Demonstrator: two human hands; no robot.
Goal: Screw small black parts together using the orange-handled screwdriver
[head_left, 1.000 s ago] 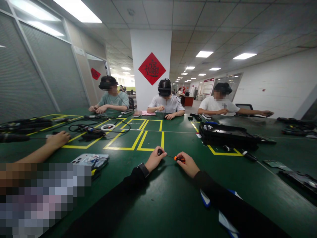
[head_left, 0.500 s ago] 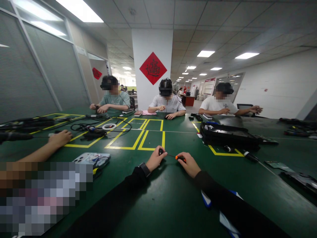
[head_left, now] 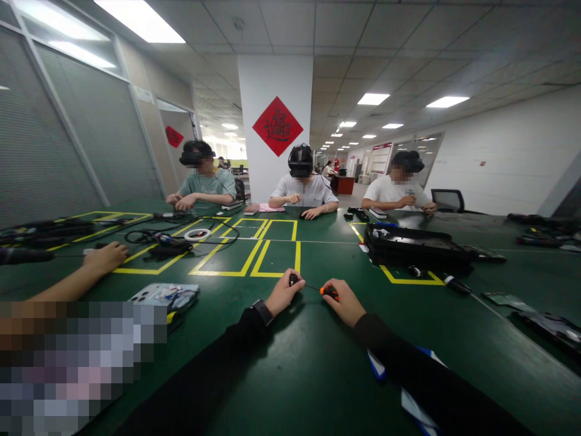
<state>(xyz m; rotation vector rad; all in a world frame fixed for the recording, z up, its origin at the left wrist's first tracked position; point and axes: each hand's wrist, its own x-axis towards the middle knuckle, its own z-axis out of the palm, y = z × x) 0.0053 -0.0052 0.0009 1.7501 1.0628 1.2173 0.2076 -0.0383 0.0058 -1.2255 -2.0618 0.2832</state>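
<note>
My right hand (head_left: 345,301) is closed round the handle of an orange-and-black screwdriver (head_left: 323,291). Its thin shaft points left, its tip reaching the small dark piece (head_left: 293,279) pinched in my left hand (head_left: 282,292). What kind of piece that is, I cannot make out; the fingers cover much of it. Both hands are just above the green table (head_left: 290,375). A blue-and-white packet (head_left: 376,365) lies partly under my right forearm.
Black casings (head_left: 417,248) lie to the right, beyond a dark-handled tool (head_left: 457,284). Cables (head_left: 149,236) and a white tape roll (head_left: 198,234) lie left. A co-worker's hand (head_left: 106,257) reaches in near a phone (head_left: 167,293). Three people sit opposite.
My view has shifted slightly. Both my hands keep their hold, with the screwdriver and dark piece in nearly the same position. The person at right opposite has drawn an outstretched hand in.
</note>
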